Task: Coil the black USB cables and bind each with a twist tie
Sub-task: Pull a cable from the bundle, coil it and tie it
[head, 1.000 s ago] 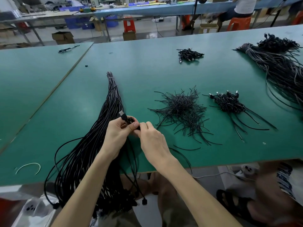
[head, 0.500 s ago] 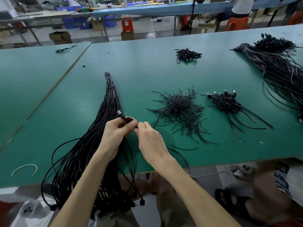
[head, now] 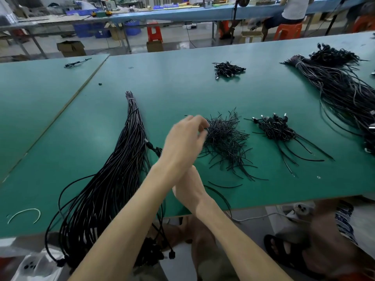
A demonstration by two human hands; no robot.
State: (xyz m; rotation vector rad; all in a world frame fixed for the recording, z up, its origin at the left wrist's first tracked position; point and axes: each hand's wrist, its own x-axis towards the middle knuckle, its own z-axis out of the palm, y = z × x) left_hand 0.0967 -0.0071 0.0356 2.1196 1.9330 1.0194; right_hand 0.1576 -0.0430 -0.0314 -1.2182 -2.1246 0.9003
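Observation:
My left hand (head: 185, 136) reaches across to the left edge of the loose pile of black twist ties (head: 225, 140). Its fingers are apart and blurred, and I see nothing held in them. My right hand (head: 189, 188) lies under my left forearm near the table's front edge, its fingers mostly hidden. It keeps hold of a black USB cable (head: 152, 147) whose plug sticks out left of my left wrist. A long bundle of uncoiled black USB cables (head: 121, 159) runs from mid-table over the front edge at the left.
Tied coils lie in a small heap (head: 274, 128) right of the ties, and another heap (head: 228, 68) lies farther back. A large cable bundle (head: 343, 92) fills the far right. A white tie (head: 24, 214) lies front left on the green table (head: 182, 92).
My left hand has let go of the cable and swung up and right, over my right hand, to the twist tie pile. My right hand has stayed at the cable.

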